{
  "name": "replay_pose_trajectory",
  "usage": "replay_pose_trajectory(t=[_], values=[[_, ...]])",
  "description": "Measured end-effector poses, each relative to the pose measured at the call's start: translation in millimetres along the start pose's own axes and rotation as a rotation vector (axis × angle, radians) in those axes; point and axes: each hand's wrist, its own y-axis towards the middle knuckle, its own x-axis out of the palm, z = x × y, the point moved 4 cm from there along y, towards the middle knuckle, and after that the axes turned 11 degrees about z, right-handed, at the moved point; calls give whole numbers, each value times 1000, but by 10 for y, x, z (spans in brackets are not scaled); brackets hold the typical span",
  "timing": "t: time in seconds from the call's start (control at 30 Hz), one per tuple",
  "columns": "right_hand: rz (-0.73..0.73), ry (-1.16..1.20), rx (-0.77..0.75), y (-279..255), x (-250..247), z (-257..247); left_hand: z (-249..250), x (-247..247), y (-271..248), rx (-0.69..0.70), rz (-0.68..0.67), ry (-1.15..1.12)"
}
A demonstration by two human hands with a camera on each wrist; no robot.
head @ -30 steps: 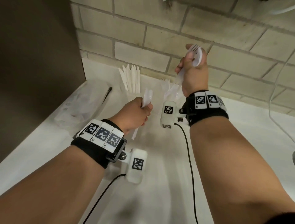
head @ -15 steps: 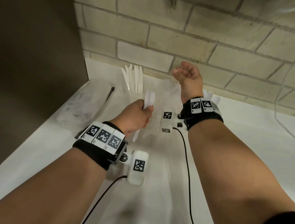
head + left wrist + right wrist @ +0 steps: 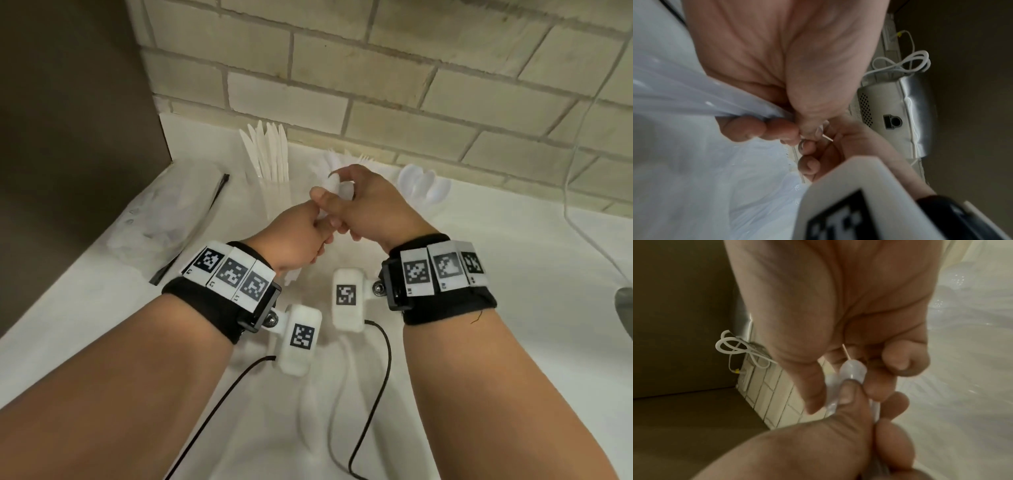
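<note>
My left hand (image 3: 296, 236) grips a small bundle of white plastic utensils (image 3: 337, 187) upright above the white counter (image 3: 496, 274). The right hand (image 3: 368, 202) has closed in from the right and pinches the bundle's top end between thumb and fingers. In the right wrist view the utensils' rounded translucent ends (image 3: 853, 369) sit between the right fingers, with the left thumb (image 3: 849, 395) pressed against them. The left wrist view shows my left hand (image 3: 777, 126) curled round the pale handles (image 3: 694, 97), meeting the right hand (image 3: 840, 146).
By the brick wall stand a clear cup of white knives (image 3: 270, 154), a cup of forks (image 3: 349, 159) behind my hands, and a group of spoons (image 3: 424, 183). A clear plastic bag (image 3: 164, 219) lies at the left beside a dark panel (image 3: 68, 137). A white cable (image 3: 579, 144) hangs at the right.
A second ago my right hand held a fork up high, then stood empty over the fork cup. It has since dropped to the left hand and pinched the held utensils.
</note>
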Motion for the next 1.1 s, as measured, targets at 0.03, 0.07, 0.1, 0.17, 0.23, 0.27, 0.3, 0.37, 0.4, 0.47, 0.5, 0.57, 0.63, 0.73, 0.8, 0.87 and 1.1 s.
replay_pose_trajectory(t=[0.03, 0.07, 0.1, 0.17, 0.23, 0.27, 0.3, 0.37, 0.4, 0.47, 0.5, 0.57, 0.63, 0.73, 0.8, 0.87, 1.1], values=[[23, -21, -8, -6, 12, 4, 21, 29, -13, 17, -14, 23], [38, -34, -11, -5, 15, 16, 31, 56, -27, 27, -20, 32], [51, -35, -1, -5, 9, 33, 30, 71, -37, 33, -22, 33], [91, -14, 29, -13, -29, 66, 15, 82, -43, 34, -30, 38], [131, 3, 51, -29, -62, 108, -1, 68, -39, 35, -40, 77], [140, 0, 54, -36, -66, 128, -2, 61, -38, 38, -39, 97], [144, -4, 51, -38, -63, 151, 7, 61, -39, 44, -36, 109], [159, 6, 33, -40, -49, 192, 34, 86, -55, 51, -42, 107], [174, 9, 20, -45, -41, 206, 44, 103, -64, 46, -49, 95], [202, 10, -5, -45, -29, 236, 53, 139, -85, 29, -67, 66], [215, 13, -8, -40, -36, 252, 42, 147, -95, 23, -74, 57], [287, 7, -13, 18, -146, 288, 3, 92, -86, 38, -47, 122], [458, -6, -41, 88, -419, 294, -93, -77, -26, 50, 54, 274], [746, -58, -162, 125, -914, 186, -258, -510, 71, -21, 307, 533], [826, -107, -193, 170, -1088, 125, -378, -807, 96, -138, 449, 725], [825, -217, -147, 260, -1098, 130, -511, -1019, 91, -252, 519, 864], [529, -538, 96, 537, -776, 460, -878, -1263, -28, -581, 450, 936]])
